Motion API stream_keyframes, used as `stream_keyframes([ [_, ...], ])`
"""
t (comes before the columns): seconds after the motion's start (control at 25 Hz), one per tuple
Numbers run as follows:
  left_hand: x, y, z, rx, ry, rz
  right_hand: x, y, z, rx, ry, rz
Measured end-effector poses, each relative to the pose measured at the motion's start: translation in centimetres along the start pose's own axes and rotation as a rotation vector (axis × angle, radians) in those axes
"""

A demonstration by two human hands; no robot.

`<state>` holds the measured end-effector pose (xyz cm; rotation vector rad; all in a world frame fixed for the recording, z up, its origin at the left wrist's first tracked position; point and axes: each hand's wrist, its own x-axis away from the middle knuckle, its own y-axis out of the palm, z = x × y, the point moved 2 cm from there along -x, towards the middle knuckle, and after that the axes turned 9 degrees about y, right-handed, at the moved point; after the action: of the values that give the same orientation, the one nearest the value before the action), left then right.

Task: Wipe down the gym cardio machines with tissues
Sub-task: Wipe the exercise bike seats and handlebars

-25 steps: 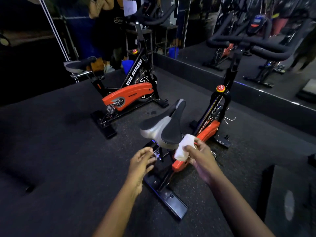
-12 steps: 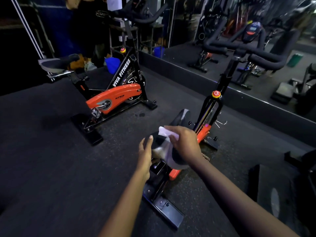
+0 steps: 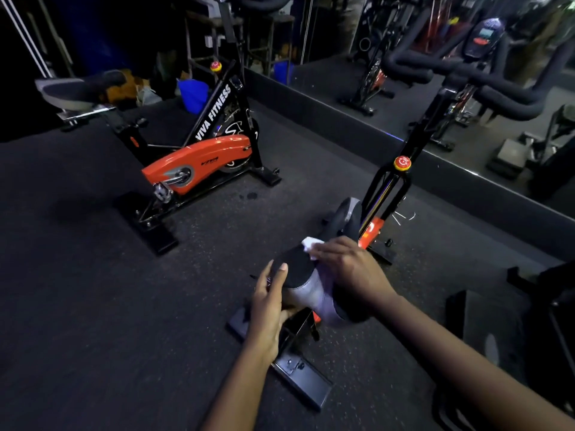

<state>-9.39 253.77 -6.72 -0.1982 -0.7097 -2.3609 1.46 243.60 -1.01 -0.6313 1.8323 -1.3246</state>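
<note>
A white tissue (image 3: 308,244) lies on top of the black-and-grey saddle (image 3: 297,270) of an orange-and-black exercise bike (image 3: 370,227) in a dim gym. It is pinned there by a person's right hand (image 3: 348,269), whose fingers are spread almost flat over the tissue and press it against the padding, so that only a corner shows past the fingertips. The left hand (image 3: 269,303) steadies the same saddle from its near left side, gripping the edge with the thumb on top and the fingers along the side. Both forearms reach in from the bottom of the view.

Below the saddle, the bike's black rear foot (image 3: 298,376) sits on the dark speckled rubber floor (image 3: 93,306). Ahead of it a red-and-yellow knob (image 3: 402,163) tops the frame, and black padded handlebars (image 3: 466,73) rise at upper right.

A second bike (image 3: 199,157), lettered "VIVA FITNESS" and fitted with an orange guard, stands well apart to the left, its own seat (image 3: 81,88) pointing towards the left edge. A blue bucket (image 3: 193,93) stands behind it. A wall mirror (image 3: 513,157) runs along the right side and reflects more gym equipment.
</note>
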Motion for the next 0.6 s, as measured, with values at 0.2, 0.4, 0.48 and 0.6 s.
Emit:
stream_keyframes([
  [0.2, 0.0, -0.3, 0.4, -0.010, -0.021, 0.004, -0.1, 0.2, -0.7, -0.071, 0.029, -0.085],
  [0.4, -1.0, -1.2, 0.1, -0.235, 0.023, -0.006, -0.6, 0.8, -0.9, -0.104, -0.024, -0.118],
  [0.48, -1.3, -1.7, 0.7, -0.517, 0.152, -0.039, -2.2, 1.0, 1.7, -0.055, 0.041, -0.097],
  [0.6, -1.7, -1.0, 2.1, -0.842, 0.312, -0.071, -3.0, 0.7, 3.6, -0.058, 0.139, -0.034],
])
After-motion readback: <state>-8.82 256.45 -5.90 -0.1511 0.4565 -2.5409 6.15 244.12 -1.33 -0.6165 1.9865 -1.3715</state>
